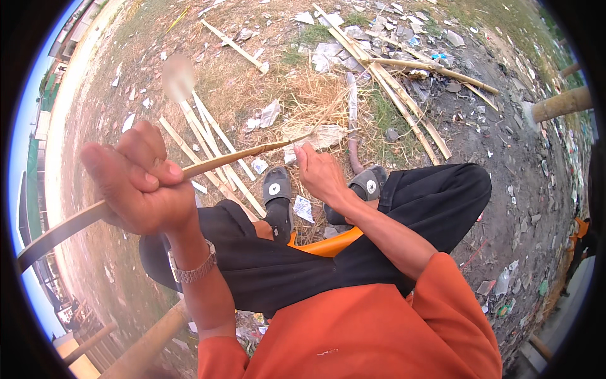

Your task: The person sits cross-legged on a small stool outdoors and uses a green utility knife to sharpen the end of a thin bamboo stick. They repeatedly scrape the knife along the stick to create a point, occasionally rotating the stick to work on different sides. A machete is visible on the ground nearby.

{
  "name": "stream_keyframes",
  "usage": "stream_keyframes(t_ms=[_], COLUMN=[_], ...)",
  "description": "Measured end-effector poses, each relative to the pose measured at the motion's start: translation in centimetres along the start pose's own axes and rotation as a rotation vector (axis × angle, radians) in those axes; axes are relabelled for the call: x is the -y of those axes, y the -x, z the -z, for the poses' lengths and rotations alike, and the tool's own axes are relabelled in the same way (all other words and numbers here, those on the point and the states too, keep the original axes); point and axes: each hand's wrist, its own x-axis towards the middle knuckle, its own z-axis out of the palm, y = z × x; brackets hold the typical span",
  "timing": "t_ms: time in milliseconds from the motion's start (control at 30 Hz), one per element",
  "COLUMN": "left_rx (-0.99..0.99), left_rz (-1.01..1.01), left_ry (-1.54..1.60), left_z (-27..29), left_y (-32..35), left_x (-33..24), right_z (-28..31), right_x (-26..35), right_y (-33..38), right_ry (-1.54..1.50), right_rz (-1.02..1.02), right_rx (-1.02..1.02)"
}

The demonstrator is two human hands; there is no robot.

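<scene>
Left hand (142,180) clenched around long tan strip (221,162), which crosses view above left grey sandal (275,188). Right hand (325,178), right of that sandal, at strip's thin end, grip unclear. Loose slats (223,136) left of sandal.

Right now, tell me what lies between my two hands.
A thin wooden strip runs from the left hand to the right hand, as the head view shows.

A long, thin, flat tan strip of bamboo-like wood (221,162) is being held off the ground, slanting up from the lower left toward the middle, bowing slightly and narrowing rightward.
</scene>
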Motion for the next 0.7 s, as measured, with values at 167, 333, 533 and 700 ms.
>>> stream_keyframes(t_ms=[167,333,533,700], left_rx=[-0.009,-0.125,-0.11,0.033], left_rz=[-0.027,-0.009,-0.002,-0.062], left_ry=[-0.045,0.017,0.015,0.061], left_z=[0.7,1.4,-0.1,-1.6], left_y=[-0.6,-1.1,-1.0,-2.7], left_x=[0.0,0.9,1.1,1.6], right_z=[-1.0,-1.4,-2.1,-5.7], right_x=[-0.4,-3.4,-5.1,-11.0], right_y=[-1.9,-2.3,-2.3,-4.9], right_ry=[0.053,0.143,0.221,0.267], right_rz=[0.145,-0.014,-0.015,-0.109], right_rx=[-0.054,0.047,0.021,0.098])
